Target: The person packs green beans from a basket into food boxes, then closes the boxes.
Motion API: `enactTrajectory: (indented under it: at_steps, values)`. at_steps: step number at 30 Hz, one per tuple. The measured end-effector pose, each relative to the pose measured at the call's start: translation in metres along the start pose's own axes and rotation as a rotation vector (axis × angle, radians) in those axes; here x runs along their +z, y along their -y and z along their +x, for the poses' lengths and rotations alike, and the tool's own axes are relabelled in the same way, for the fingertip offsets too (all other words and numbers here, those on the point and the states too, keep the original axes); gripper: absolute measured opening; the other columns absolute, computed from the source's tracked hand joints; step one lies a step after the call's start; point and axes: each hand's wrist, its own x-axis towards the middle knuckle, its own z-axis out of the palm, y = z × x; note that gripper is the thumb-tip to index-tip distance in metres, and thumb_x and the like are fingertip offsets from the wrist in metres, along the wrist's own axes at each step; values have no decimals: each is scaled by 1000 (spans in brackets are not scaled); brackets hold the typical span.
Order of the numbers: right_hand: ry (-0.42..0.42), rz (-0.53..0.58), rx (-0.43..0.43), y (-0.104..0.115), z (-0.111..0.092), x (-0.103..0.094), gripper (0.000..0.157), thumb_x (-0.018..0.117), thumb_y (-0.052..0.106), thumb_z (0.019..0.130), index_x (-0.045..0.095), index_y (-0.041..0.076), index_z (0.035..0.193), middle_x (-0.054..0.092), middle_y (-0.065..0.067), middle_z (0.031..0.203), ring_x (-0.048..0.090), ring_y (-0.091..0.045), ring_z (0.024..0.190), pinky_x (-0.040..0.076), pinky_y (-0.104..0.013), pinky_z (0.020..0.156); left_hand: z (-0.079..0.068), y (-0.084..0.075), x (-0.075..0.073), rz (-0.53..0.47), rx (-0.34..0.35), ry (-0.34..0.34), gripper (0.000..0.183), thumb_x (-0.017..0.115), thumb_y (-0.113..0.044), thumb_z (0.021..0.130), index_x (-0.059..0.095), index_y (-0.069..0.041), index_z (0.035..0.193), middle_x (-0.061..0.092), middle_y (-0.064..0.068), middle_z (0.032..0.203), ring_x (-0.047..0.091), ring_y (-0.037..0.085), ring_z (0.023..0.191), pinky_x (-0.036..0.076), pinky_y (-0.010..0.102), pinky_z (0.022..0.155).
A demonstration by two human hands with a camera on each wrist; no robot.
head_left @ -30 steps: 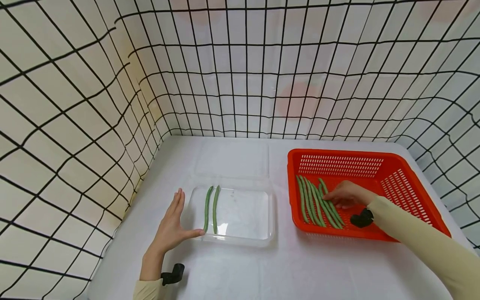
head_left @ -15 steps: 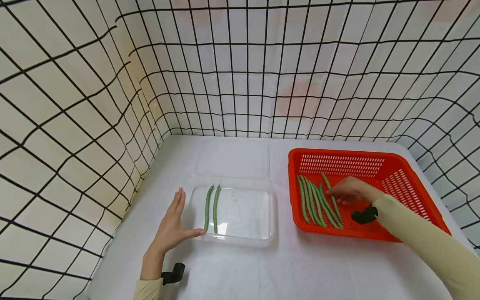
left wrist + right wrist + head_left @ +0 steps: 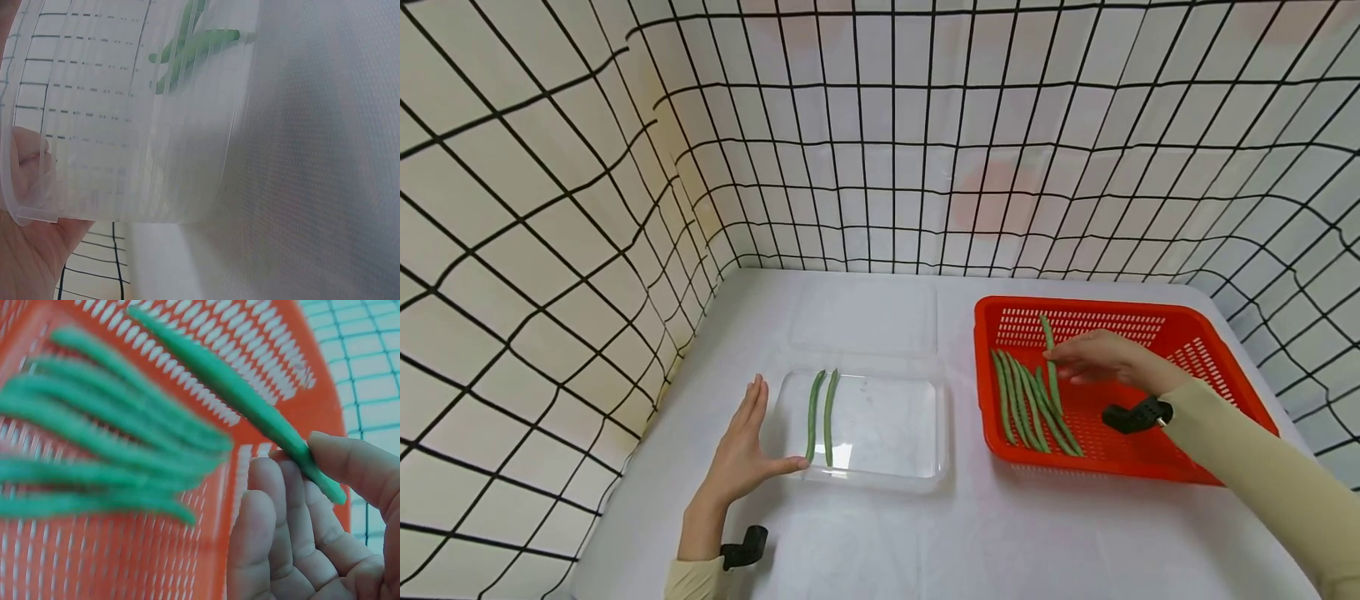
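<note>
My right hand (image 3: 1097, 358) pinches a green bean (image 3: 231, 390) near one end, between thumb and fingers, over the red plastic basket (image 3: 1120, 471). Several other green beans (image 3: 106, 431) lie side by side in the basket's left part. At the left, my left hand (image 3: 737, 458) rests against the clear plastic container (image 3: 887, 482), fingers straight along its left side and thumb at the front left corner. Inside that container lie two green beans, a left bean (image 3: 813, 421) and a right bean (image 3: 830, 421), roughly parallel near its left wall.
Behind the container, its clear lid (image 3: 865, 321) lies flat on the white table cover (image 3: 970, 533). A black wire grid (image 3: 910, 150) encloses the back and sides. The basket has slotted, raised walls. Each wrist wears a small black camera.
My right hand has drawn one bean away from the bunch in the basket and moved it up and toward the back wall. The left hand and the container's two beans have stayed put.
</note>
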Motion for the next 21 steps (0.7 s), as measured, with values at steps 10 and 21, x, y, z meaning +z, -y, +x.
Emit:
enactTrajectory:
  at_steps: [10, 21]
  values:
    - [36, 188, -58, 61, 8, 47, 26, 70, 26, 88, 67, 2, 98, 68, -6, 81, 65, -16, 71, 54, -28, 69, -1, 1, 0, -6, -2, -7, 133, 84, -58, 57, 4, -14, 153, 4, 8, 158, 5, 32, 142, 21, 63, 102]
    - [146, 239, -72, 113, 33, 143, 38, 72, 21, 86, 63, -5, 112, 68, -9, 92, 64, -21, 82, 51, -37, 85, 0, 1, 1, -8, 0, 3, 132, 84, -57, 57, 4, -14, 153, 4, 8, 158, 5, 31, 142, 21, 64, 102]
